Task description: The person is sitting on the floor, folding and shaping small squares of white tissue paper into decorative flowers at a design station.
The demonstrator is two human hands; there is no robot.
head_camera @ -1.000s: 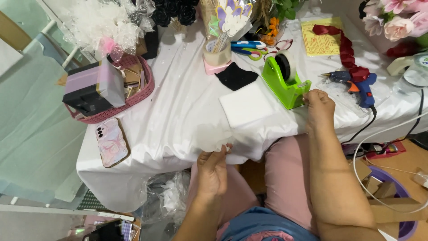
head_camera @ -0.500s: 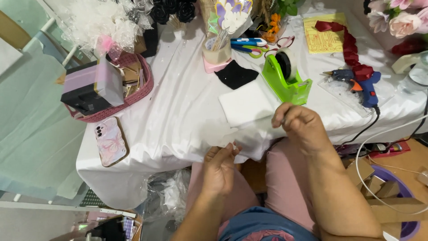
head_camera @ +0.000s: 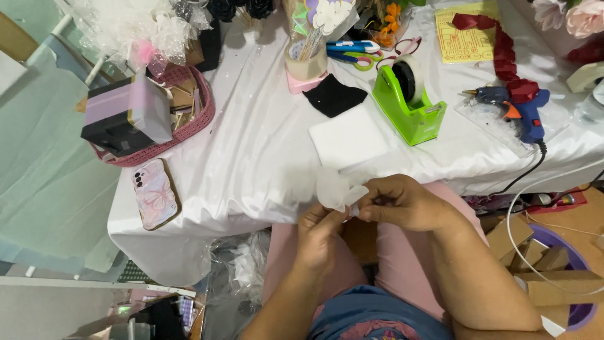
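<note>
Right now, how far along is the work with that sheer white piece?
Done: nothing finished shows near the hands. In hand: the left hand and right hand pinch a small sheer white piece at the table edge. Left: tape dispenser and glue gun lie untouched; further steps cannot be told.

My worktop (head_camera: 251,157) is draped white; lime-green tape dispenser (head_camera: 409,104), blue-and-orange glue gun (head_camera: 519,107), pink marbled phone (head_camera: 155,193).

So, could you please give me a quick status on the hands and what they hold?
Left hand and right hand both pinching the sheer white piece. Held above the lap, at the table edge. Nothing in the way.
</note>
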